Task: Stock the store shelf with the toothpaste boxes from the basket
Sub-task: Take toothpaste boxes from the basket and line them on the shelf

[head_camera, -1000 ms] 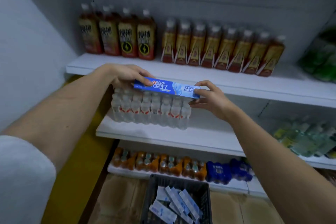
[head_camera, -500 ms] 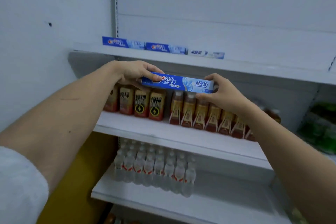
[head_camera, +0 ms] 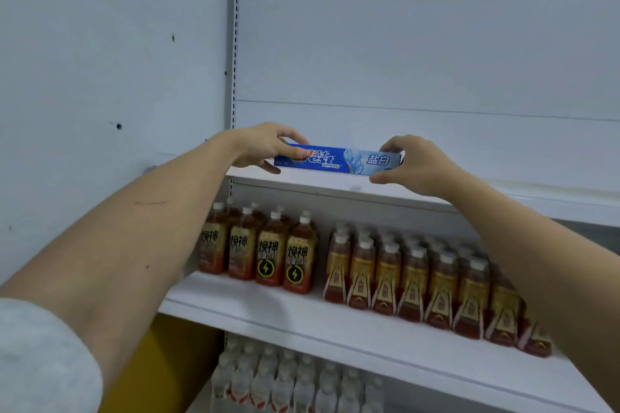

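Note:
A long blue toothpaste box (head_camera: 349,161) lies level, lengthwise along the front of the white top shelf (head_camera: 523,199). My left hand (head_camera: 265,147) pinches its left end, thumb on the front face. My right hand (head_camera: 412,163) pinches its right end with curled fingers. The box hangs just above the shelf's front edge; whether it touches the shelf I cannot tell. The toothpaste boxes seen earlier on this shelf are hidden behind my hands and the held box. The basket is out of view.
One shelf (head_camera: 335,322) down stand dark tea bottles (head_camera: 271,258) on the left and a row of amber bottles (head_camera: 416,282) to the right. Small clear water bottles (head_camera: 288,382) fill the shelf below. A white wall (head_camera: 100,77) closes the left side.
Both hands raised the box from the middle shelves up to the top shelf's front edge. The view tilted upward, and the basket and lower shelves dropped out of sight.

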